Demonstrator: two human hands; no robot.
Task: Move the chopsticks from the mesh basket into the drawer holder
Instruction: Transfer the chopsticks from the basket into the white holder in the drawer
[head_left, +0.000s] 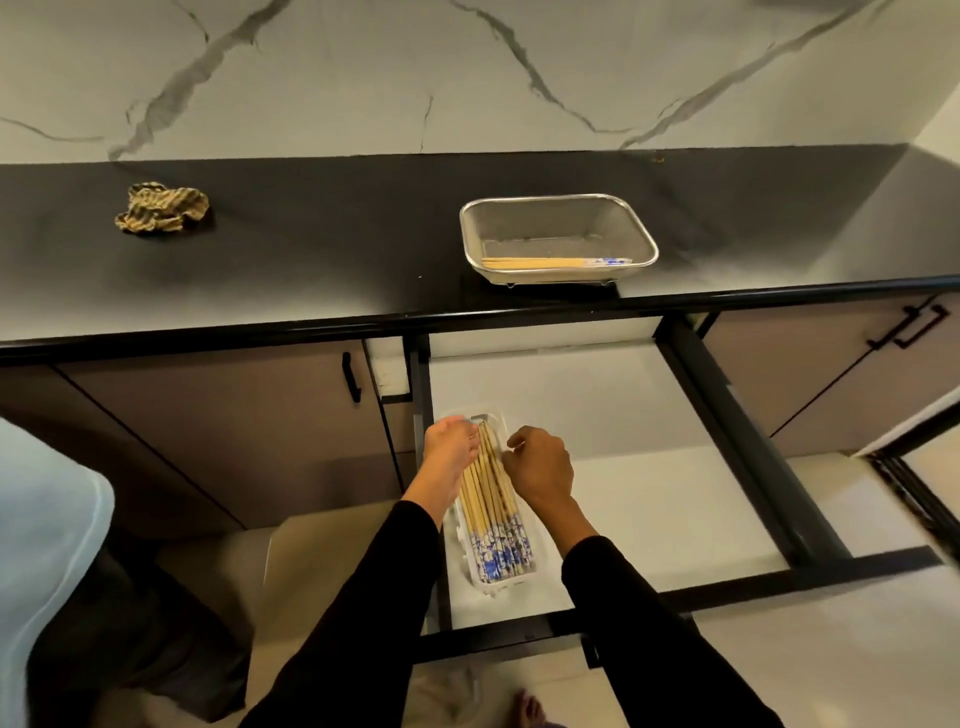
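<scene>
Black sleeves reach down from the near edge toward an open drawer (623, 467) below the worktop (311, 249). Both hands meet over a white holder (462, 566) lying at the drawer's left side, lengthwise toward the camera. Left hand (449, 449) rests palm-down at the holder's far left end, fingers curled onto the tips of the chopsticks (491, 499) there; whether it grips them cannot be told. Right hand (537, 467) hovers just beside them on the right, fingers loosely bent and holding nothing. These chopsticks lie packed side by side, blue-and-white ends nearest the camera. Up on the worktop stands the mesh basket (558, 205), with a few more chopsticks (556, 263) lying along its near wall. A crumpled cloth (162, 208) sits well apart to the left
</scene>
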